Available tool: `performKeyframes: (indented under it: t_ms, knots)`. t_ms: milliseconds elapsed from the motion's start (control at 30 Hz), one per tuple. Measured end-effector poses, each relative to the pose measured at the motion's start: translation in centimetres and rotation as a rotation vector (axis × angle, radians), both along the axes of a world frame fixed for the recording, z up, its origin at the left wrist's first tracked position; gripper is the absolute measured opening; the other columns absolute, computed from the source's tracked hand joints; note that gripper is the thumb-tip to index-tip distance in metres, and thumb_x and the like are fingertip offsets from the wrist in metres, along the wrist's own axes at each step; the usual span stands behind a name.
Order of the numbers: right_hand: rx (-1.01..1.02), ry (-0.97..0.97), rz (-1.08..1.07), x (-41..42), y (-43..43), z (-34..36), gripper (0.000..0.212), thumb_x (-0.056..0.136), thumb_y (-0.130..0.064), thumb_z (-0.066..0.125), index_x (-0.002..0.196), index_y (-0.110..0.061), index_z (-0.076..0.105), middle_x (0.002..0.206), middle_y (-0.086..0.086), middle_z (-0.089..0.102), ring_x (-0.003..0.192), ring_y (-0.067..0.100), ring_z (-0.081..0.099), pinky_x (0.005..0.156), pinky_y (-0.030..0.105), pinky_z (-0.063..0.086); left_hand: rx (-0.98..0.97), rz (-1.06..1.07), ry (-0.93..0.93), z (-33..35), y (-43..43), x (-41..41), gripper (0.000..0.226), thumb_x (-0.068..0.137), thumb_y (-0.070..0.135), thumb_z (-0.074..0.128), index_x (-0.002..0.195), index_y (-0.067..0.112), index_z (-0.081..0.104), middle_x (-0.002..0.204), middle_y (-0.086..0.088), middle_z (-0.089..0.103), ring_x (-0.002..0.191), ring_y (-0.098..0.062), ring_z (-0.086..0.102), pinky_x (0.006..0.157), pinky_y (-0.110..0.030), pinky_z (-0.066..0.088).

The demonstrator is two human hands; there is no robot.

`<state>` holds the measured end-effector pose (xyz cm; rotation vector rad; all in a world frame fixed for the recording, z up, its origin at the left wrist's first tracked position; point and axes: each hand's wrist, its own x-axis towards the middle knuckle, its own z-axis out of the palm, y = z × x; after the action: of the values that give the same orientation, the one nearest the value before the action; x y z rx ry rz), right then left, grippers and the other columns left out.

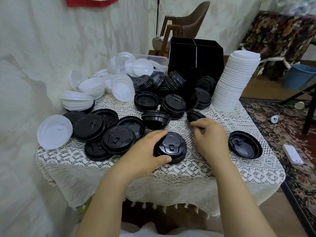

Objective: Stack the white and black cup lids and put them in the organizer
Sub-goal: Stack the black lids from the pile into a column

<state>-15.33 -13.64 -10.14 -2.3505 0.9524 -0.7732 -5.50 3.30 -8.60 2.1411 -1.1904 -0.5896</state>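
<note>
A short stack of black lids [172, 147] sits near the table's front, and my left hand [147, 151] grips its left side with thumb and fingers curled round the rim. My right hand [210, 134] holds another black lid [195, 116], tilted on edge, just right of and behind that stack. Loose black lids [118, 137] cover the middle and left of the table. White lids [85, 88] are heaped at the back left. A tall leaning stack of white lids [236, 81] stands at the back right. The black organizer [196, 55] is at the back.
A clear plastic bin [153, 62] with white lids stands left of the organizer. One upturned black lid [245, 144] lies at the right edge of the lace tablecloth [188, 177]. A white phone [292, 153] lies on the carpet, and a blue bucket [299, 76] and chair [186, 19] stand behind.
</note>
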Motion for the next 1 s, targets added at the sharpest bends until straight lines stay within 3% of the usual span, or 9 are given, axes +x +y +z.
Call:
performKeyframes:
  t_ms: [133,233,400,467,600,733,833,933,1000]
  knots:
    - [0.277,-0.274,-0.037,0.0,0.9,1.0,0.031,0.091,0.000,0.056,0.091,-0.028,0.066,0.088,-0.010,0.064,0.082,0.015,0.064,0.071,0.029,0.050,0.010,-0.003,-0.010,0.0,0.0,0.0,0.076,0.089,0.032,0.066,0.151,0.035,0.022,0.156,0.021,0.020,0.141,0.001,0.020,0.110,-0.016,0.015]
    - [0.449,-0.425,-0.071,-0.4,1.3,1.5,0.033,0.091,0.004,0.056,0.097,-0.029,0.059,0.089,-0.007,0.058,0.073,0.016,0.057,0.060,0.026,0.047,0.011,-0.003,-0.013,0.0,0.0,0.0,0.076,0.089,0.032,0.066,0.151,0.035,0.022,0.156,0.021,0.020,0.141,0.002,0.020,0.109,-0.015,0.015]
    - [0.777,-0.547,-0.101,-1.2,1.9,1.5,0.038,0.090,0.004,0.060,0.114,-0.025,0.052,0.093,0.004,0.059,0.063,0.010,0.065,0.074,0.035,0.054,0.023,-0.003,-0.015,0.2,0.0,-0.2,0.076,0.090,0.033,0.065,0.151,0.036,0.021,0.156,0.023,0.018,0.140,0.003,0.019,0.106,-0.013,0.013]
    - [0.777,-0.496,-0.107,-1.8,1.9,1.5,0.036,0.091,-0.001,0.062,0.116,-0.023,0.050,0.089,0.006,0.063,0.062,0.009,0.068,0.072,0.035,0.055,0.028,-0.003,-0.016,0.3,0.0,-0.2,0.075,0.090,0.033,0.065,0.151,0.036,0.021,0.155,0.023,0.018,0.140,0.003,0.018,0.105,-0.012,0.012]
    - [0.680,-0.334,-0.116,-3.0,2.1,1.6,0.027,0.091,-0.010,0.066,0.110,-0.021,0.049,0.068,0.007,0.070,0.056,0.015,0.067,0.053,0.031,0.053,0.032,0.001,-0.009,0.3,0.0,-0.3,0.075,0.090,0.033,0.065,0.151,0.037,0.021,0.156,0.024,0.017,0.140,0.003,0.018,0.105,-0.013,0.012]
    - [0.558,-0.207,-0.137,-3.1,2.2,1.6,0.014,0.091,-0.013,0.066,0.095,-0.023,0.057,0.063,0.005,0.068,0.051,0.018,0.067,0.057,0.035,0.056,0.033,0.000,-0.005,0.4,0.0,-0.4,0.075,0.091,0.033,0.064,0.151,0.037,0.020,0.155,0.024,0.016,0.140,0.003,0.018,0.104,-0.013,0.012]
    - [0.315,-0.172,-0.139,-3.1,1.7,1.9,0.017,0.090,-0.013,0.063,0.104,-0.022,0.061,0.083,-0.006,0.066,0.072,0.010,0.063,0.064,0.024,0.047,0.034,-0.004,-0.004,0.4,0.0,-0.3,0.075,0.091,0.033,0.064,0.151,0.037,0.020,0.155,0.024,0.016,0.140,0.003,0.018,0.104,-0.012,0.012]
    - [0.240,-0.019,0.096,-2.9,0.8,1.6,0.055,0.087,-0.007,0.059,0.136,-0.029,0.046,0.130,-0.010,0.046,0.115,0.005,0.043,0.096,0.023,0.034,0.025,-0.005,0.003,0.3,0.0,-0.3,0.075,0.090,0.033,0.064,0.151,0.037,0.021,0.155,0.025,0.017,0.135,0.009,0.017,0.104,-0.010,0.010]
    - [0.263,0.112,0.225,-2.6,0.1,1.1,0.072,0.086,-0.004,0.058,0.148,-0.031,0.033,0.153,-0.006,0.029,0.139,0.009,0.028,0.114,0.031,0.026,0.023,-0.005,0.005,0.3,0.0,-0.2,0.075,0.090,0.032,0.065,0.151,0.036,0.021,0.155,0.025,0.017,0.132,0.011,0.017,0.104,-0.010,0.011]
